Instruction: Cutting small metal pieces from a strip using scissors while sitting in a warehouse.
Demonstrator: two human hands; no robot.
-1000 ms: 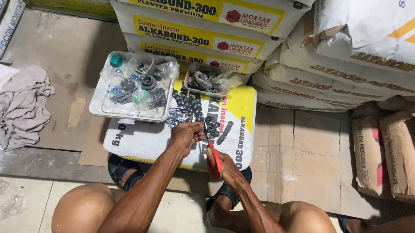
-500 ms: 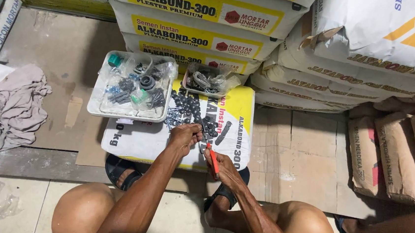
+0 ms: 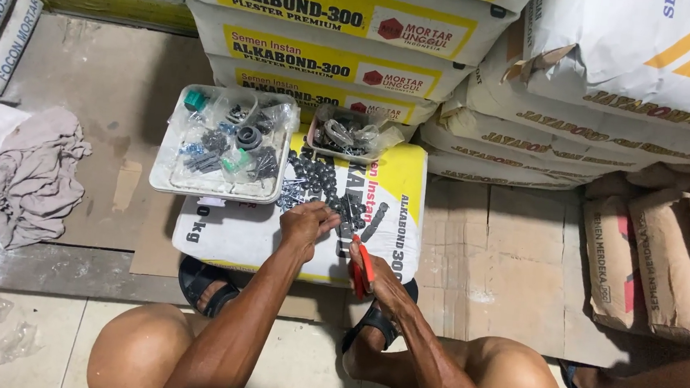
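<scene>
Big stack of cement sacks (image 3: 334,21) fills the back, with one white-and-yellow sack (image 3: 394,198) lying flat as a work surface. A clear plastic tray (image 3: 168,173) of small parts sits on its left end. Left hand (image 3: 306,222) is curled over the pile of black screws (image 3: 325,186), fingers pinched. Right hand (image 3: 373,272) is closed round a red tool (image 3: 362,268) near the sack's front edge.
</scene>
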